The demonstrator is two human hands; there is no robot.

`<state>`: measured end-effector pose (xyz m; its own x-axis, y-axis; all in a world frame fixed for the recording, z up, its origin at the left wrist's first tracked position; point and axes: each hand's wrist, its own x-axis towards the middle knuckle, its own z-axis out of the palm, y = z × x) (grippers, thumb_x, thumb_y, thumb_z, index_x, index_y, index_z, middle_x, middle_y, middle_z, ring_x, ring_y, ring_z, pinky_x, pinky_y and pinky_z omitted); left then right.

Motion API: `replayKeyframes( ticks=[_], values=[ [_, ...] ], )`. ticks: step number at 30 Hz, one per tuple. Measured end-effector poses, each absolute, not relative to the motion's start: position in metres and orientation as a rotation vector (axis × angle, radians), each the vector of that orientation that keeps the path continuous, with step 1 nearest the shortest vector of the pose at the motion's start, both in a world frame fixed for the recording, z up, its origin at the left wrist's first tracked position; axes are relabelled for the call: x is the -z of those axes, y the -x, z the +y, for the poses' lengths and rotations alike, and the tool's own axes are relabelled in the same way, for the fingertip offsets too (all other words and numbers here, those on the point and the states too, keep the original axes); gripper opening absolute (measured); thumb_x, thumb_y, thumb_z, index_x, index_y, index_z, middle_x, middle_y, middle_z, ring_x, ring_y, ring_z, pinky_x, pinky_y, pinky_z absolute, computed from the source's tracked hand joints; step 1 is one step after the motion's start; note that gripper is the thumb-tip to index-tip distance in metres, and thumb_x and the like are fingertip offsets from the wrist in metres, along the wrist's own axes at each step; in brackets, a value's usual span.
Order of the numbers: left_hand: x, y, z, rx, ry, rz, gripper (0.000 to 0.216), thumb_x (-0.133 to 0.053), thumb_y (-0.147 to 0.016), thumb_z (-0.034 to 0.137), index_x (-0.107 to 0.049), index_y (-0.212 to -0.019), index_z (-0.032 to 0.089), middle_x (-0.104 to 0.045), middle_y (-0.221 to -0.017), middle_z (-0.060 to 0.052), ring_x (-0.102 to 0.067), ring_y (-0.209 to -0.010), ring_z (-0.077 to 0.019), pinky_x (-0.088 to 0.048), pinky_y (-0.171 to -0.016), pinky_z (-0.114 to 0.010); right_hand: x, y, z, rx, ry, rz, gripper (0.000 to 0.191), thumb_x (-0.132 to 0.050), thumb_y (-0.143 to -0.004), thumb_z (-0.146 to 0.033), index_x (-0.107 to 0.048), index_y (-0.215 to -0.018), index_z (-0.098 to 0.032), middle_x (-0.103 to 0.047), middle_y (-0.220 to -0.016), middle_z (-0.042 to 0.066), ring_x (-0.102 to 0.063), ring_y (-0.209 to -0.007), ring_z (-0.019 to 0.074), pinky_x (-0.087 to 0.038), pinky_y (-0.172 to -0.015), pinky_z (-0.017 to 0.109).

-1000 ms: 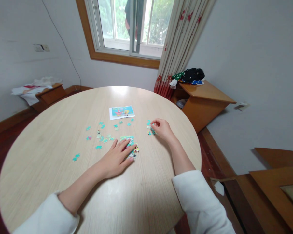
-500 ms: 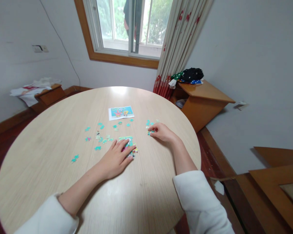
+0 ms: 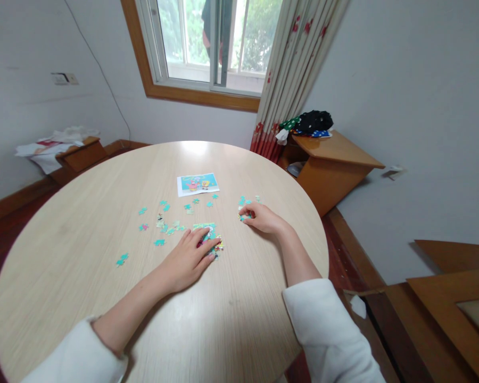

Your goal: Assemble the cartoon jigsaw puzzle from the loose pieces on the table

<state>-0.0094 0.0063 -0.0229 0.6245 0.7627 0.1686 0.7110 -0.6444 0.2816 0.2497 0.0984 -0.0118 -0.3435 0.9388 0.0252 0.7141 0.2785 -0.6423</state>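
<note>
My left hand [image 3: 189, 259] lies flat with its fingers spread over a partly joined jigsaw puzzle [image 3: 208, 233], covering much of it. The puzzle's teal top and its yellow right edge show around the fingers. Off to the right, my right hand [image 3: 261, 217] is curled, thumb and fingertips pinched at a puzzle piece [image 3: 245, 217] by a small group of loose pieces. The fingers partly hide that piece. Loose teal puzzle pieces [image 3: 171, 231] are scattered left of the puzzle. Beyond them lies a printed picture card [image 3: 198, 184] with cartoon figures.
Everything lies on a round light-wood table [image 3: 83, 213]. A wooden cabinet [image 3: 335, 154] with dark cloth on top stands past its right edge. White papers or cloths [image 3: 59, 146] rest on a low wooden piece at the left. A window and curtain [image 3: 291, 64] are behind.
My right hand has shifted slightly left at the small group of pieces, fingers still curled. My left hand stays spread on the puzzle.
</note>
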Motion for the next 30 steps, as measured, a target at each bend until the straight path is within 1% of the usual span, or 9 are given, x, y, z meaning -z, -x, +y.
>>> replayKeyframes(
  ticks=[4,8,15,18,22,30],
  values=[
    [0.025,0.010,0.007,-0.431,-2.634,1.229,0.041,-0.034,-0.096,0.037,-0.053,-0.129,0.022,-0.045,-0.137,-0.015,-0.040,-0.128,-0.0289,-0.026,-0.108,-0.057,0.012,-0.246,0.097,-0.733,1.486,-2.141,0.016,-0.061,-0.073,-0.014,-0.067,-0.087,-0.014,-0.062,-0.081,0.003,-0.051,-0.070,0.0118,-0.040,-0.071,0.027],
    [0.024,0.010,0.007,-0.428,-2.613,1.222,0.042,-0.033,-0.096,0.037,-0.052,-0.130,0.021,-0.045,-0.137,-0.015,-0.040,-0.129,-0.0286,-0.025,-0.109,-0.057,0.013,-0.242,0.097,-0.740,1.504,-2.121,0.016,-0.062,-0.071,-0.012,-0.066,-0.086,-0.013,-0.060,-0.078,0.002,-0.051,-0.069,0.0115,-0.040,-0.070,0.027],
    [0.020,0.009,0.007,-0.412,-2.610,1.228,0.041,-0.032,-0.096,0.034,-0.054,-0.128,0.019,-0.046,-0.136,-0.016,-0.040,-0.128,-0.0291,-0.024,-0.109,-0.057,0.012,-0.241,0.097,-0.786,1.512,-2.109,0.019,-0.061,-0.072,-0.011,-0.066,-0.090,-0.012,-0.060,-0.079,0.003,-0.051,-0.070,0.0115,-0.040,-0.069,0.026],
    [0.019,0.011,0.008,-0.439,-2.611,1.244,0.041,-0.032,-0.096,0.032,-0.053,-0.128,0.018,-0.047,-0.135,-0.016,-0.041,-0.127,-0.0286,-0.026,-0.108,-0.057,0.011,-0.240,0.097,-0.792,1.527,-2.083,0.019,-0.062,-0.071,-0.011,-0.066,-0.089,-0.012,-0.059,-0.075,0.001,-0.050,-0.068,0.0113,-0.040,-0.069,0.026],
    [0.018,0.014,0.011,-0.454,-2.613,1.267,0.040,-0.030,-0.096,0.033,-0.052,-0.126,0.019,-0.048,-0.133,-0.015,-0.043,-0.124,-0.0279,-0.029,-0.106,-0.056,0.010,-0.239,0.097,-0.819,1.544,-2.063,0.013,-0.061,-0.072,-0.011,-0.065,-0.084,-0.013,-0.056,-0.071,0.000,-0.049,-0.064,0.0104,-0.039,-0.066,0.026],
    [0.017,0.014,0.012,-0.467,-2.612,1.260,0.041,-0.029,-0.096,0.034,-0.053,-0.125,0.019,-0.049,-0.131,-0.015,-0.045,-0.120,-0.0271,-0.031,-0.105,-0.052,0.004,-0.237,0.091,-0.832,1.468,-2.120,0.014,-0.057,-0.071,-0.004,-0.059,-0.081,-0.014,-0.053,-0.073,-0.001,-0.047,-0.067,0.0096,-0.038,-0.066,0.024]
  ],
)
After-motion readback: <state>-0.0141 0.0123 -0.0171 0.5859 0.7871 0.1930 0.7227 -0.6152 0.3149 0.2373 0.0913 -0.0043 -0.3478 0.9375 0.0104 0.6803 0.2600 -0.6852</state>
